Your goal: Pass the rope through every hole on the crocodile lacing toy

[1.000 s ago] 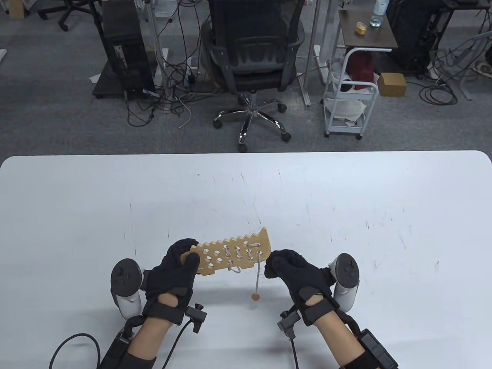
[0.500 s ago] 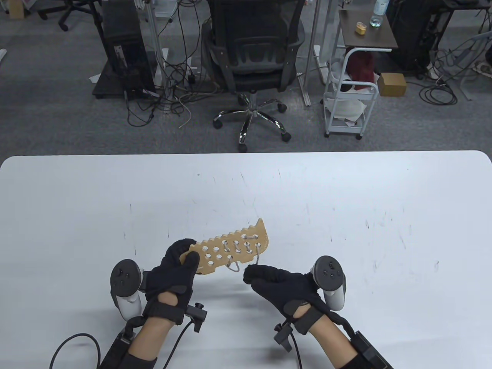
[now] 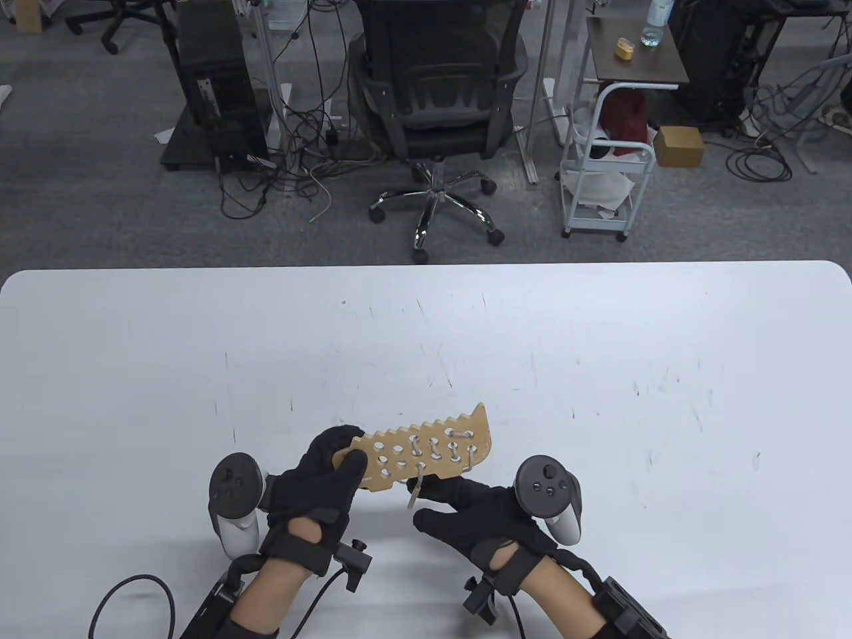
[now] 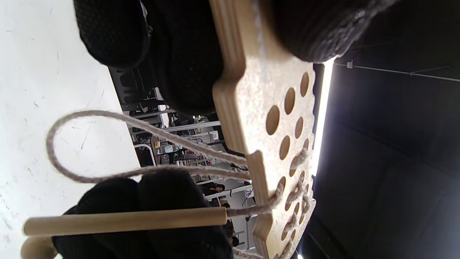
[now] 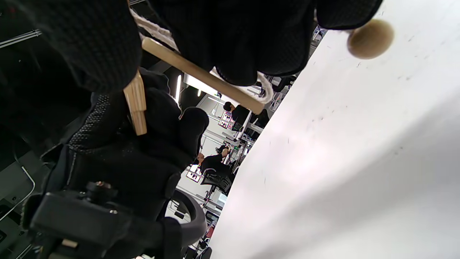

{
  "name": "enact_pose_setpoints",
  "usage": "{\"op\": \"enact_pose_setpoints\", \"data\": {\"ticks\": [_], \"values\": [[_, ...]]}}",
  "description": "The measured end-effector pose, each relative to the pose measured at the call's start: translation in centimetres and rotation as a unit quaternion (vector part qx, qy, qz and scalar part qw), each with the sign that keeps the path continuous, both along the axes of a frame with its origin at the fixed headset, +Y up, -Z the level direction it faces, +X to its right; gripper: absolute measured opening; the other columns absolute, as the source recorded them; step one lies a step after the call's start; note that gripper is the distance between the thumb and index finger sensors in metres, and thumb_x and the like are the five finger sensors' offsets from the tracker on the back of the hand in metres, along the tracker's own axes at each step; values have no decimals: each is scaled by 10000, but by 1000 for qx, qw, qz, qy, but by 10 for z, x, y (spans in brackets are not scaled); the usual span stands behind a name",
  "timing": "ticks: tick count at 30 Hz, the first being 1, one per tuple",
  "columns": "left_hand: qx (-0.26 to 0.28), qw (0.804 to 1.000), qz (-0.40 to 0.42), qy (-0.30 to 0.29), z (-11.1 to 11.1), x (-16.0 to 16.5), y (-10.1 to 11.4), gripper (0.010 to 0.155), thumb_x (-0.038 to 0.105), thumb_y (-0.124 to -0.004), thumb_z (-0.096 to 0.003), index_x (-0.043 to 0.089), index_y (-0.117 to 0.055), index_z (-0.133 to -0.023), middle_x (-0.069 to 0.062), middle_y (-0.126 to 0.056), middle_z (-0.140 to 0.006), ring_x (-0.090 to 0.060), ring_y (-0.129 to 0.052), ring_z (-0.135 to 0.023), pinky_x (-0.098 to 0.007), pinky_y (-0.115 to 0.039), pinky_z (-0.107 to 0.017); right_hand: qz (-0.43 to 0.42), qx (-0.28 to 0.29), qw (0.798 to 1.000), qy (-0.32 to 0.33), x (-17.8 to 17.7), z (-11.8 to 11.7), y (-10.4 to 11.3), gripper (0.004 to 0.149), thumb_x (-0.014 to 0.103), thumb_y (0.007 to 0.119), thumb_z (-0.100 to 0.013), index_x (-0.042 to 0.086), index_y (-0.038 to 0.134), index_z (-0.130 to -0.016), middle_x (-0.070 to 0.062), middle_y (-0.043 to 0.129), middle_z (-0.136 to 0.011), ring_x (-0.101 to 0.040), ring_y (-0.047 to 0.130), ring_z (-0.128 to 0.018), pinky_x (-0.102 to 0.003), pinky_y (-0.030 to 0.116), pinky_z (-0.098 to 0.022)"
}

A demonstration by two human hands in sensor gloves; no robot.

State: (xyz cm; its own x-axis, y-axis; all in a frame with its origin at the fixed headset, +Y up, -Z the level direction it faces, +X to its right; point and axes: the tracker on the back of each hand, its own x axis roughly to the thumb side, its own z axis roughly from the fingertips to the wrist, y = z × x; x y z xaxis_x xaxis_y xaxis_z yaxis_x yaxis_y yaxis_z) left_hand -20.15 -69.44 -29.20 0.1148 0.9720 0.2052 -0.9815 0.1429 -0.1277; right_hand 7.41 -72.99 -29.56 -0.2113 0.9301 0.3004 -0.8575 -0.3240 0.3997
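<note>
The wooden crocodile board (image 3: 426, 449) is held off the white table (image 3: 599, 373). My left hand (image 3: 346, 449) grips its left end between thumb and fingers. Grey rope is laced through the holes of the right half; several holes (image 4: 287, 118) on the left half are bare. A rope loop (image 3: 415, 491) hangs under the lower edge. My right hand (image 3: 432, 500) sits below that edge, its fingers (image 5: 251, 43) curled round the wooden needle (image 5: 205, 77) on the rope's end. A wooden bead (image 5: 370, 39) hangs by the right hand. The needle (image 4: 125, 221) lies beside the board (image 4: 280, 144).
A black office chair (image 3: 439, 100) stands beyond the table's far edge, with a white trolley (image 3: 606, 173) and floor cables to its right. Both hands work near the table's front edge.
My right hand has moved left from the board's right end to under its lower edge and taken the needle. The board and left hand shifted slightly right. The hanging bead has left the table view.
</note>
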Motion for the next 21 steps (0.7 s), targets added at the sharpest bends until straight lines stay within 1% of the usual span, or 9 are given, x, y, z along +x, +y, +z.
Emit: {"op": "enact_pose_setpoints", "data": {"ticks": [4, 9, 13, 21], "values": [[1, 1000, -2, -5, 1, 3, -1, 536, 476, -808, -410, 266, -709, -894, 49, -922, -755, -178, -1034, -523, -467, -799, -581, -8, 2, 1000, -8, 0, 0, 0, 521, 408, 888, -442, 162, 818, -895, -146, 876, -898, -431, 803, -808, -646, 571, -614], [0, 1000, -1, -4, 1, 3, -1, 538, 477, -807, -410, 266, -706, -896, 50, -919, -757, -178, -1033, -525, -466, -797, -583, -26, -1, 1000, -16, 2, 0, 1, 412, 380, 890, -446, 206, 879, -819, -102, 927, -820, -401, 839, -773, -634, 585, -610], [0, 1000, 1, 0, 0, 1, -1, 536, 475, -804, -412, 268, -705, -896, 51, -917, -759, -178, -1032, -527, -465, -796, -584, -34, 0, 999, -19, 3, -1, 2, 387, 367, 898, -439, 219, 906, -796, -93, 945, -794, -393, 857, -756, -634, 590, -607], [-9, 1000, 4, 26, -7, -11, -5, 536, 473, -806, -410, 266, -708, -895, 49, -918, -756, -182, -1029, -527, -465, -792, -586, -35, 7, 999, -30, 8, -2, 5, 398, 374, 904, -435, 225, 923, -803, -77, 950, -762, -377, 869, -729, -630, 589, -612]]}}
